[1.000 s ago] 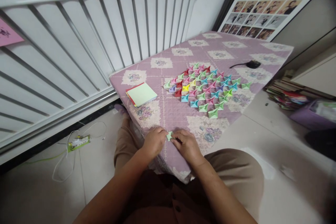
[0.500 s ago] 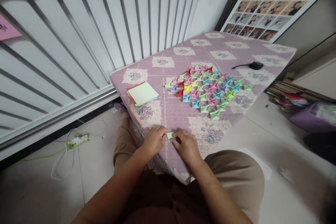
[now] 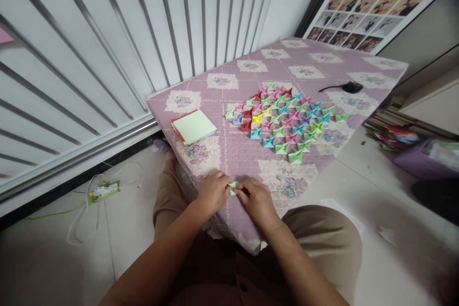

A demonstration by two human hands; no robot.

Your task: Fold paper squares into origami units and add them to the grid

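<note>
At the near corner of the table, a small folded piece of light green paper [image 3: 233, 185] is pinched between both hands. My left hand [image 3: 214, 192] grips its left side, and my right hand [image 3: 256, 199] holds its right side between thumb and fingers. The fingers hide part of the paper, so its exact fold cannot be made out. Beyond the hands stand several small folded paper pieces [image 3: 278, 132] in rows, coloured green, pink, red, blue and yellow. Left of them lies a stack of square paper sheets [image 3: 195, 126], pale green on top with red and yellow edges showing.
A purple floral cloth covers the table [image 3: 247, 153]. A black object with a thin handle [image 3: 351, 87] lies toward the far right. A white radiator [image 3: 107, 33] runs along the left. On the floor are a power strip [image 3: 103, 192] and cables; a photo board [image 3: 369, 9] leans behind.
The green paper looked like a flat little square before; now it appears more folded and narrower between the fingers. Both hands stay in nearly the same place. The view has shifted slightly.
</note>
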